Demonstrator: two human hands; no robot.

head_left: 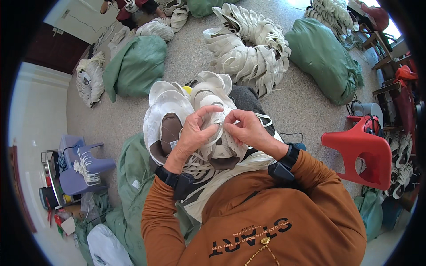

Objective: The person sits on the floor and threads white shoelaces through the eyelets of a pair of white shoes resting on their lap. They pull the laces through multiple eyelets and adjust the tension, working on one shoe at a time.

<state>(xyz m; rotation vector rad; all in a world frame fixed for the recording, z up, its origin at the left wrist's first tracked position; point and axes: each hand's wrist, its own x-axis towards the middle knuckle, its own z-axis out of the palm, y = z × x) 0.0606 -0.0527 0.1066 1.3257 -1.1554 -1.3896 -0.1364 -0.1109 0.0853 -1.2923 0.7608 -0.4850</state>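
A white and beige shoe upper [208,98] with a brown-grey heel lies across my lap, its heel toward me. My left hand [193,132] grips its left side, with forefinger and thumb curved over the lacing area. At the eyelets on the other side, my right hand [249,129] is pinched on a thin white shoelace [265,117], part of which loops out beside the fingers. Left of my left hand sits another white shoe upper [155,113] with a brown lining. A bundle of loose white laces [237,170] lies across my lap below the shoe.
Rows of white shoe uppers [253,60] stand on the speckled floor [188,57] ahead. Green sacks [138,66] lie around them. A red plastic chair [355,153] is at right, a purple chair [82,177] with laces on it at left. Another person [137,12] sits far off.
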